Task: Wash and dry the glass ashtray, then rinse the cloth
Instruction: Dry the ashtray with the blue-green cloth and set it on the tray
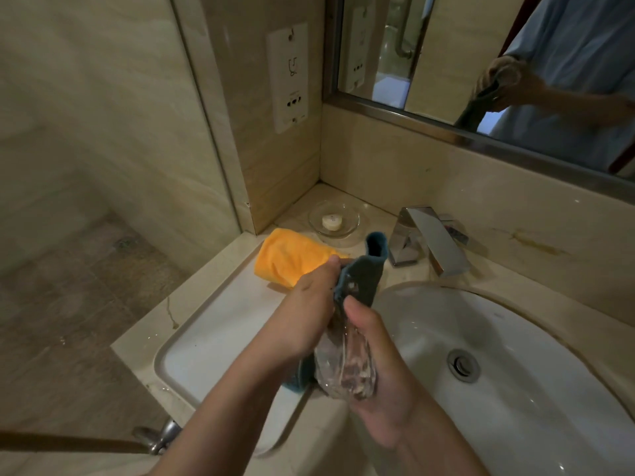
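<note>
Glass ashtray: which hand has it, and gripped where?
The right hand grips the glass ashtray by its rim, edge-up. The left hand pinches the dark teal cloth against it.

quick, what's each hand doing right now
Left hand: grips the teal cloth, pressing it against the ashtray.
Right hand: holds the glass ashtray, thumb over its top edge.

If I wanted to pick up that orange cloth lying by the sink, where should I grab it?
Probably the orange cloth is best pinched from above at its bare back-left end, nearest the wall corner. It lies flat and bunched on the counter, and its near end is hidden behind the left hand and the blue cloth.
</note>
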